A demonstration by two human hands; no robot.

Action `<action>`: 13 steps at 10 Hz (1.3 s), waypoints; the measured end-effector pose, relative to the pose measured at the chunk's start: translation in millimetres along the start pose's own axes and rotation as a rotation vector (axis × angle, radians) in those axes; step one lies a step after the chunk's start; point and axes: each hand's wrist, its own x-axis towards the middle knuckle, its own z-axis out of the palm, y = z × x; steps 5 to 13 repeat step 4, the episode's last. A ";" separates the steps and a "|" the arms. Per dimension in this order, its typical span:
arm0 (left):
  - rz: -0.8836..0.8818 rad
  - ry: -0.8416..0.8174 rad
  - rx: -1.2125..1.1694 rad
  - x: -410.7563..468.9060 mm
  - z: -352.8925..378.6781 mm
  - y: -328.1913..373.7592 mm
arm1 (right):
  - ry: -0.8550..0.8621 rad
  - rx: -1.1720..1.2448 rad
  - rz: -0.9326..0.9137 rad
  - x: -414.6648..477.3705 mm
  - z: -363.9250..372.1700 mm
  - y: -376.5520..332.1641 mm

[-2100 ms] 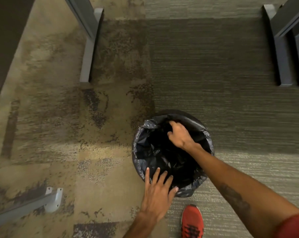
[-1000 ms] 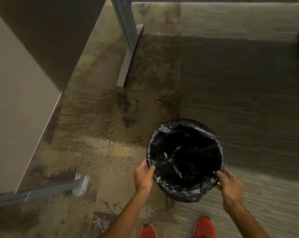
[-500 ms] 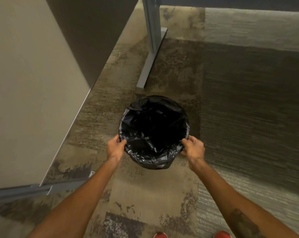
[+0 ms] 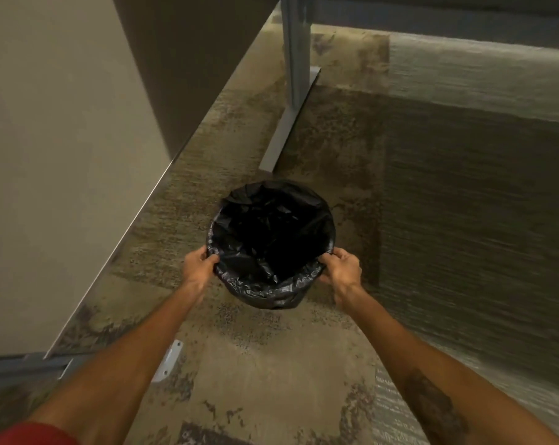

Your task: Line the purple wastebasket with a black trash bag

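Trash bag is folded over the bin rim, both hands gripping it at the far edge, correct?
Not the far edge. In the head view the left hand and right hand grip the trash bag at the bin's left and right sides, toward the near edge.

Mottled brown-and-tan carpet (image 4: 259,364) meets a darker striped patch (image 4: 470,200) on the right, a beige panel (image 4: 56,149) rises on the left, and a grey metal leg (image 4: 296,59) stands beyond in dim light.

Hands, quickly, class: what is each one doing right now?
Left hand: closed on the trash bag at the wastebasket's left rim.
Right hand: closed on its right rim.
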 end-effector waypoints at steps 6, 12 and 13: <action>-0.027 0.046 0.155 -52.6 -4.8 38.3 | -0.062 -0.022 0.056 -48.9 -23.2 -28.7; -0.027 0.046 0.155 -52.6 -4.8 38.3 | -0.062 -0.022 0.056 -48.9 -23.2 -28.7; -0.027 0.046 0.155 -52.6 -4.8 38.3 | -0.062 -0.022 0.056 -48.9 -23.2 -28.7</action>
